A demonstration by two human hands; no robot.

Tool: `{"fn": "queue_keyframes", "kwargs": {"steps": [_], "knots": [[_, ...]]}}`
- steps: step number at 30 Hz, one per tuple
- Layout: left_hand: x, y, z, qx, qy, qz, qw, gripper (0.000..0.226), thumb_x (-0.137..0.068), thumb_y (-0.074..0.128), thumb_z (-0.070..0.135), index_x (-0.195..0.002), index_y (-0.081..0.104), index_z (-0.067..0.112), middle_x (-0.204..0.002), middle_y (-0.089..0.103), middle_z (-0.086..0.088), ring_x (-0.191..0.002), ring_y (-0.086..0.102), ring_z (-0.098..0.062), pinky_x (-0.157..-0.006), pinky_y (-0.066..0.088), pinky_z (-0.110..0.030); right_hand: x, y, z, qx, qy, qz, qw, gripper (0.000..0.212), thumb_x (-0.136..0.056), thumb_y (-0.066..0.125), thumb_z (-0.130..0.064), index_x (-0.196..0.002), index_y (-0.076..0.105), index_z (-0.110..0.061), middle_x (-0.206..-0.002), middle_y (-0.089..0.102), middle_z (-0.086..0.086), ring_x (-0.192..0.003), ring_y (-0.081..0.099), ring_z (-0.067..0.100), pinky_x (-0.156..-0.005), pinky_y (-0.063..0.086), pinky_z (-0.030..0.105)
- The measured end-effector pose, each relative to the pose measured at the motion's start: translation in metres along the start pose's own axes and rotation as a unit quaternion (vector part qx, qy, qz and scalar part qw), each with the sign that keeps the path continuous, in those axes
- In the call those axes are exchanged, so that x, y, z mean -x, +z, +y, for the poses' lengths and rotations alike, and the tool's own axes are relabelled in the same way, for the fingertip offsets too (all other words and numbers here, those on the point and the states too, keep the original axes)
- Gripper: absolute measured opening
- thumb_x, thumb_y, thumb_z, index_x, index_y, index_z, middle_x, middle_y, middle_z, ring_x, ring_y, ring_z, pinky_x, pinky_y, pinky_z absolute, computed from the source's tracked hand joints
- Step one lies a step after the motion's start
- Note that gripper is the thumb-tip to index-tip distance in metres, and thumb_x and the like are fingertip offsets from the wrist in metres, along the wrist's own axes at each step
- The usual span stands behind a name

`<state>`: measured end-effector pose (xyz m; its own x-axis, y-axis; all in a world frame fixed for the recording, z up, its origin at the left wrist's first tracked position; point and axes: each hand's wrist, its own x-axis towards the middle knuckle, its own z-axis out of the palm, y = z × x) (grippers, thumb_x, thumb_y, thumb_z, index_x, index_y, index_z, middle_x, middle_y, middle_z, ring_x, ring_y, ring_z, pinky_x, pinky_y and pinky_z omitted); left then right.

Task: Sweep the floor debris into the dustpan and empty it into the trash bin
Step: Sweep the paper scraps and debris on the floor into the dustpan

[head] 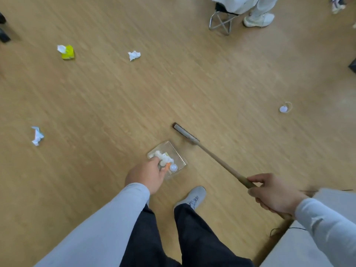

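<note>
Debris looks light and soft: four pieces lie loose on the wooden floor (192,83), three crumpled papers far ahead of the left hand (145,175), which grips one clear plastic dustpan (173,151) holding scraps. Right hand (273,193) curls round one stiff wooden-handled broom (215,158).

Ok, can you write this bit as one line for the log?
left hand holds dustpan, debris inside | right hand grips broom | crumpled paper unswept
</note>
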<state>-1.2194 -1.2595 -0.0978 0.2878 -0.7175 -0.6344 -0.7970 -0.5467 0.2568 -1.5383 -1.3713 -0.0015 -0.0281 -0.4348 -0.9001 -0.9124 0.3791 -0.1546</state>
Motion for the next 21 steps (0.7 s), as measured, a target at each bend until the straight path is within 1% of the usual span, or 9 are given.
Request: {"fn": "queue_keyframes", "kwargs": {"steps": [2, 4, 6, 9, 11, 13, 17, 19, 21], "knots": [[0.002, -0.001, -0.005, 0.005, 0.002, -0.003, 1.0, 0.033, -0.099, 0.043, 0.049, -0.119, 0.057, 0.026, -0.088, 0.067, 0.005, -0.075, 0.065, -0.022, -0.067, 0.058, -0.038, -0.001, 0.024, -0.012, -0.033, 0.011, 0.004, 0.999, 0.034, -0.094, 0.063, -0.017, -0.126, 0.063, -0.025, -0.064, 0.066, 0.006, -0.052, 0.056, 0.017, -0.051, 0.048, 0.029], [0.005, -0.001, -0.011, 0.009, 0.007, -0.009, 1.0, 0.032, -0.099, 0.043, 0.047, -0.12, 0.056, 0.027, -0.086, 0.068, 0.006, -0.073, 0.065, -0.021, -0.065, 0.058, -0.037, 0.003, 0.041, -0.02, -0.088, 0.023, 0.003, 0.996, 0.034, -0.093, 0.063, -0.017, -0.126, 0.062, -0.024, -0.064, 0.064, 0.009, -0.055, 0.052, 0.021, -0.053, 0.045, 0.032], [0.008, -0.003, -0.017, 0.012, 0.013, -0.014, 1.0, 0.031, -0.1, 0.043, 0.047, -0.121, 0.055, 0.028, -0.087, 0.068, 0.007, -0.073, 0.065, -0.021, -0.065, 0.058, -0.037, 0.011, 0.05, -0.022, -0.129, 0.031, 0.01, 0.991, 0.033, -0.093, 0.064, -0.015, -0.125, 0.063, -0.022, -0.063, 0.063, 0.009, -0.055, 0.05, 0.021, -0.049, 0.043, 0.031], [0.011, -0.014, -0.022, 0.03, 0.013, -0.019, 0.999, 0.034, -0.1, 0.043, 0.048, -0.123, 0.056, 0.026, -0.096, 0.069, 0.006, -0.081, 0.065, -0.022, -0.07, 0.056, -0.036, 0.028, 0.051, -0.017, -0.164, 0.043, 0.027, 0.985, 0.032, -0.093, 0.066, -0.014, -0.125, 0.063, -0.021, -0.063, 0.064, 0.009, -0.053, 0.05, 0.02, -0.046, 0.043, 0.03], [0.012, -0.024, -0.019, 0.055, 0.009, -0.018, 0.998, 0.033, -0.1, 0.045, 0.049, -0.122, 0.058, 0.028, -0.1, 0.068, 0.007, -0.086, 0.065, -0.021, -0.073, 0.056, -0.035, 0.039, 0.048, -0.009, -0.191, 0.054, 0.041, 0.979, 0.031, -0.094, 0.066, -0.014, -0.124, 0.063, -0.02, -0.064, 0.065, 0.01, -0.053, 0.05, 0.02, -0.046, 0.043, 0.03], [0.011, -0.035, -0.01, 0.065, 0.015, -0.011, 0.998, 0.029, -0.098, 0.048, 0.046, -0.118, 0.061, 0.028, -0.102, 0.069, 0.007, -0.088, 0.065, -0.021, -0.077, 0.057, -0.037, 0.05, 0.041, 0.0, -0.228, 0.064, 0.056, 0.97, 0.029, -0.094, 0.064, -0.012, -0.123, 0.063, -0.018, -0.066, 0.065, 0.011, -0.053, 0.051, 0.019, -0.046, 0.042, 0.029], [0.01, -0.056, 0.023, 0.059, 0.05, 0.003, 0.997, 0.025, -0.096, 0.053, 0.043, -0.115, 0.062, 0.029, -0.094, 0.067, 0.008, -0.087, 0.065, -0.023, -0.074, 0.054, -0.034, 0.065, 0.021, 0.022, -0.301, 0.077, 0.105, 0.945, 0.027, -0.094, 0.063, -0.007, -0.121, 0.064, -0.011, -0.068, 0.063, 0.014, -0.048, 0.049, 0.017, -0.042, 0.039, 0.026], [0.01, -0.062, 0.046, 0.052, 0.066, 0.008, 0.996, 0.027, -0.095, 0.054, 0.043, -0.117, 0.063, 0.029, -0.097, 0.069, 0.006, -0.09, 0.066, -0.025, -0.075, 0.053, -0.033, 0.071, 0.009, 0.038, -0.335, 0.08, 0.132, 0.929, 0.027, -0.095, 0.062, -0.005, -0.122, 0.063, -0.008, -0.068, 0.061, 0.015, -0.046, 0.047, 0.016, -0.04, 0.036, 0.023], [0.011, -0.066, 0.075, 0.043, 0.081, 0.013, 0.996, 0.031, -0.095, 0.055, 0.043, -0.122, 0.063, 0.03, -0.104, 0.071, 0.004, -0.096, 0.066, -0.026, -0.078, 0.053, -0.034, 0.077, -0.005, 0.058, -0.365, 0.085, 0.148, 0.915, 0.026, -0.096, 0.062, -0.005, -0.122, 0.062, -0.007, -0.069, 0.061, 0.015, -0.046, 0.048, 0.016, -0.041, 0.036, 0.023]]}}
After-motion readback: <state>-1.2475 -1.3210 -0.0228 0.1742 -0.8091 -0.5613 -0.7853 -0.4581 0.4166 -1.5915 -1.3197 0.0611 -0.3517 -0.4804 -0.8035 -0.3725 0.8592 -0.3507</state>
